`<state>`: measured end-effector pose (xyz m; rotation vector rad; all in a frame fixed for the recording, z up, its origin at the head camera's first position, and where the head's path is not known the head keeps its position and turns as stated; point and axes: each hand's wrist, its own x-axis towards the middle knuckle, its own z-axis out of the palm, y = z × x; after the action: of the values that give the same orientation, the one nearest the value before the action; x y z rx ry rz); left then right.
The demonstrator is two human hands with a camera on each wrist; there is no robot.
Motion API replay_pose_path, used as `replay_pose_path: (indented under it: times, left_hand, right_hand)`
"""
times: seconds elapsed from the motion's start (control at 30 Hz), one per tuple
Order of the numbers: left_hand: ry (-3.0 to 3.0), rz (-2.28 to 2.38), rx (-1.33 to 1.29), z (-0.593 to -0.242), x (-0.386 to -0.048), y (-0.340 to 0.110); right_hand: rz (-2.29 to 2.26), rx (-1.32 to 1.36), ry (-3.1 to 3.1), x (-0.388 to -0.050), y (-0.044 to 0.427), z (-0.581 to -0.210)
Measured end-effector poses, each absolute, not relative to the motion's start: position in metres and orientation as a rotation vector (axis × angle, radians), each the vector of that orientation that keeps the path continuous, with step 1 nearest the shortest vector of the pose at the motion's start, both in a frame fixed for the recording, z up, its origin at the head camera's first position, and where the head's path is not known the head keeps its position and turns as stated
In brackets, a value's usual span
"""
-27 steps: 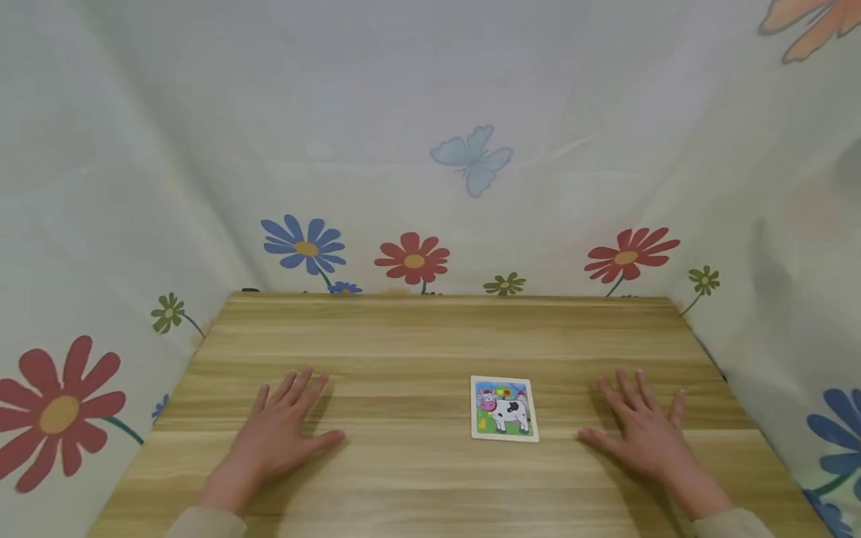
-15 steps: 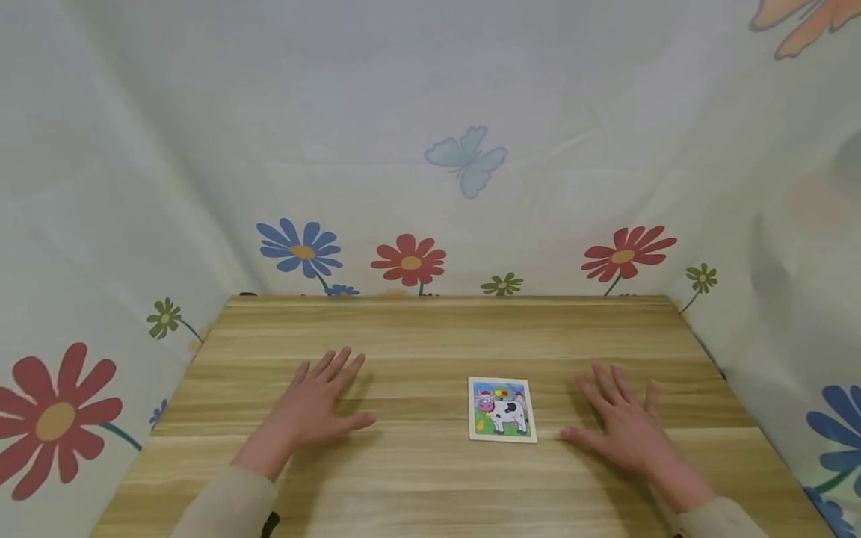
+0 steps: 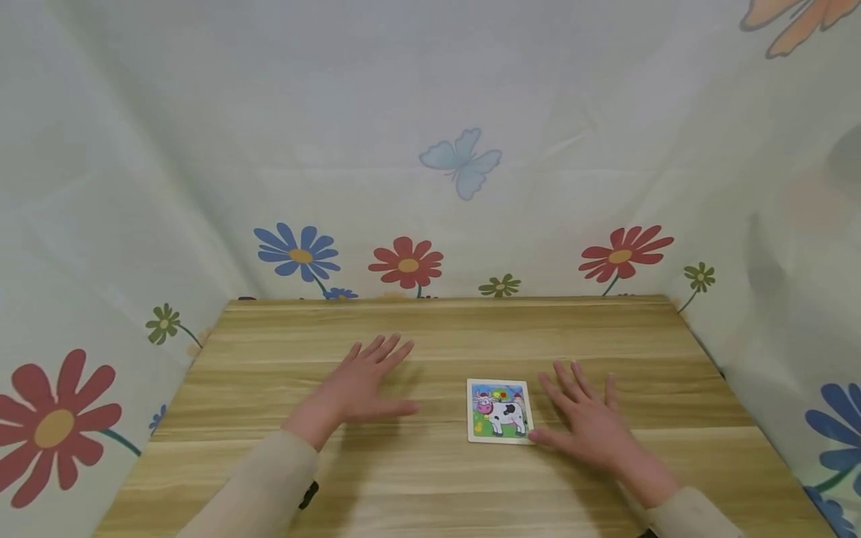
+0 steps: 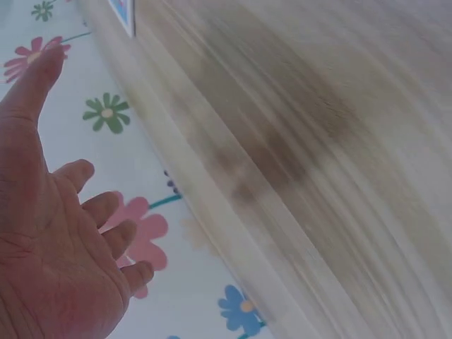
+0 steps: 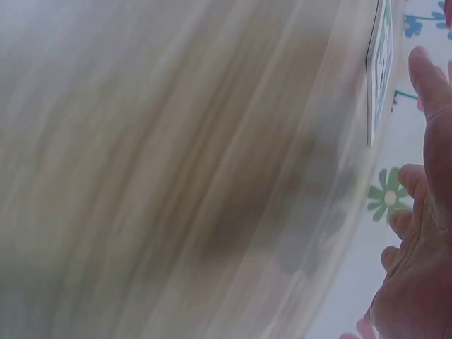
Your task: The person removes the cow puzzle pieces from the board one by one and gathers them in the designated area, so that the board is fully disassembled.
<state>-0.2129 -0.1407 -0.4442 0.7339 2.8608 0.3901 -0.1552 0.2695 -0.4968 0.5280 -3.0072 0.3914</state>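
Observation:
A small flat picture puzzle [image 3: 500,411] with a white frame and a spotted cow lies face up on the wooden table [image 3: 430,486]. My left hand [image 3: 356,385] hovers to its left, fingers and thumb spread, holding nothing. Just right of the picture is my right hand [image 3: 588,422], likewise spread and holding nothing. Its thumb tip overlaps the picture's lower right corner in the head view; whether it touches, I cannot tell. A corner of the puzzle [image 4: 124,13] shows at the top of the left wrist view, and its edge [image 5: 379,78] appears in the right wrist view.
A pale cloth backdrop [image 3: 336,112] printed with flowers and a butterfly surrounds the table on the back and both sides. Shadows of both hands fall on the wood. A small dark item [image 3: 247,299] sits at the far left table corner.
Both hands have moved inward toward the picture puzzle, the left going right and slightly farther away, the right going left. The puzzle stays in its place on the table.

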Motion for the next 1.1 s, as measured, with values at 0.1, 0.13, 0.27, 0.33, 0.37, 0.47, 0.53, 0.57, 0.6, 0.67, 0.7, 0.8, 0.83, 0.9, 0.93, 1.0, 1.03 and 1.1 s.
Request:
replay_pose_path:
  times: [0.1,0.13,0.27,0.33,0.37,0.47,0.53,0.57,0.6,0.67,0.7,0.8,0.83,0.9,0.93,1.0,1.03,1.1]
  left_hand:
    - [2.83,0.413,0.746,-0.443,-0.218,-0.125]
    - [2.819,0.423,0.752,-0.443,-0.219,-0.12]
    - [2.773,0.46,0.771,-0.44,-0.222,-0.101]
    - [2.751,0.468,0.785,-0.439,-0.224,-0.093]
    - [2.74,0.479,0.795,-0.438,-0.225,-0.09]
    - [2.707,0.51,0.821,-0.439,-0.228,-0.081]
    - [2.679,0.539,0.82,-0.44,-0.23,-0.076]
    - [2.667,0.553,0.817,-0.44,-0.23,-0.073]
    - [2.655,0.564,0.811,-0.441,-0.231,-0.071]
    - [2.634,0.583,0.807,-0.442,-0.233,-0.066]
    - [2.624,0.594,0.807,-0.443,-0.233,-0.065]
    - [2.601,0.618,0.821,-0.445,-0.234,-0.06]
    - [2.595,0.624,0.823,-0.446,-0.235,-0.058]
    - [2.586,0.636,0.817,-0.448,-0.235,-0.055]
    - [2.581,0.643,0.811,-0.448,-0.235,-0.054]
    - [2.574,0.661,0.795,-0.45,-0.235,-0.051]
    - [2.571,0.671,0.793,-0.451,-0.235,-0.05]
    - [2.562,0.706,0.784,-0.453,-0.236,-0.048]
  right_hand:
    - [0.416,0.548,-3.008,-0.153,0.265,-0.498]
    - [0.415,0.552,-3.007,-0.152,0.264,-0.499]
    - [0.385,0.578,-3.001,-0.15,0.259,-0.502]
    - [0.393,0.599,-2.995,-0.15,0.256,-0.504]
    - [0.396,0.61,-2.992,-0.15,0.254,-0.504]
    - [0.397,0.644,-2.985,-0.15,0.249,-0.505]
    - [0.389,0.666,-2.975,-0.15,0.244,-0.505]
    - [0.392,0.678,-2.969,-0.149,0.242,-0.505]
    - [0.399,0.691,-2.961,-0.149,0.24,-0.505]
    - [0.413,0.716,-2.947,-0.149,0.237,-0.505]
    - [0.426,0.729,-2.944,-0.148,0.236,-0.506]
    - [0.457,0.758,-2.942,-0.147,0.232,-0.508]
    - [0.466,0.766,-2.944,-0.146,0.232,-0.508]
    - [0.487,0.787,-2.944,-0.145,0.23,-0.51]
    - [0.497,0.798,-2.943,-0.144,0.229,-0.51]
    - [0.526,0.829,-2.939,-0.143,0.228,-0.511]
    - [0.537,0.845,-2.936,-0.143,0.227,-0.512]
    - [0.552,0.872,-2.931,-0.142,0.226,-0.513]
